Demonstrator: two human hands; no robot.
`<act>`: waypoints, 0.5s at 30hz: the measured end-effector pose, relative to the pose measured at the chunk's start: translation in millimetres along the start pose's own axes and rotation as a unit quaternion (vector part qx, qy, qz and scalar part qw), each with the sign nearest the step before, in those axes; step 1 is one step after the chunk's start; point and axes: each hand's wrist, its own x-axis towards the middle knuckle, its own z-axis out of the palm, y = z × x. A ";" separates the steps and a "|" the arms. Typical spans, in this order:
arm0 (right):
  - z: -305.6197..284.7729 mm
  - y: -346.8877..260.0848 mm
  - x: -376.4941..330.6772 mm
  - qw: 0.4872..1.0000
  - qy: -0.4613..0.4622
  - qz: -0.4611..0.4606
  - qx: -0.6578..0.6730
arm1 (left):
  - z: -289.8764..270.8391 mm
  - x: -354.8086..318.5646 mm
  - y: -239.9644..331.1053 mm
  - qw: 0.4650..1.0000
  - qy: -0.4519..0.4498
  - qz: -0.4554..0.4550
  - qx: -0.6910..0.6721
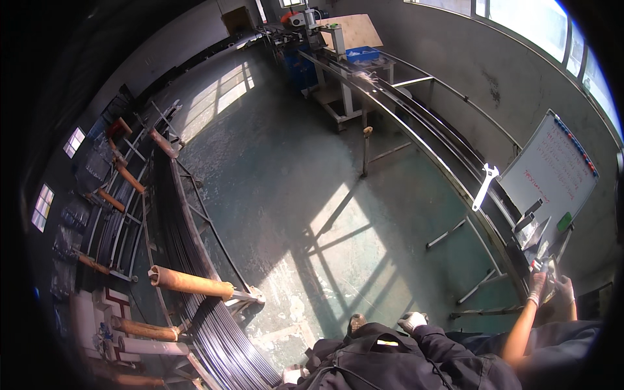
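Observation:
My right hand (411,320), in a pale work glove, hangs at the end of a dark sleeve in front of my body. Its fingers look curled in, and I see nothing in them. At the lower edge a small part of my left hand (294,374) shows, also in a pale glove, with its fingers hidden. Nearest to it is a bundle of long dark rods or tubes (195,292) lying on a rack to my left. Neither hand visibly touches anything.
At right, a co-worker's gloved hands (551,286) hold something small by a long rail bench (442,156). An adjustable wrench (485,186) and a whiteboard (549,172) are there. Orange-brown rollers (192,283) jut from the left rack. A machine (305,26) stands at the far end.

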 end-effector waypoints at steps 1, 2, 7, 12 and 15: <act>-34.2 -52.3 27.3 0.998 0.009 -0.012 0.069 | 15.6 21.2 24.4 0.998 0.021 0.007 0.053; -68.2 -103.5 49.0 0.994 0.010 -0.006 0.105 | 30.3 39.2 48.9 0.994 0.042 0.014 0.103; -196.1 -308.0 162.2 0.989 0.056 -0.095 0.101 | 53.1 166.0 206.3 0.972 0.095 0.077 0.202; -225.6 -388.2 264.8 0.961 0.117 -0.085 0.235 | 75.9 313.5 380.0 0.913 0.073 0.085 0.391; -223.8 -395.4 289.0 0.963 0.121 0.107 0.217 | 82.1 392.2 505.6 0.921 0.039 0.111 0.371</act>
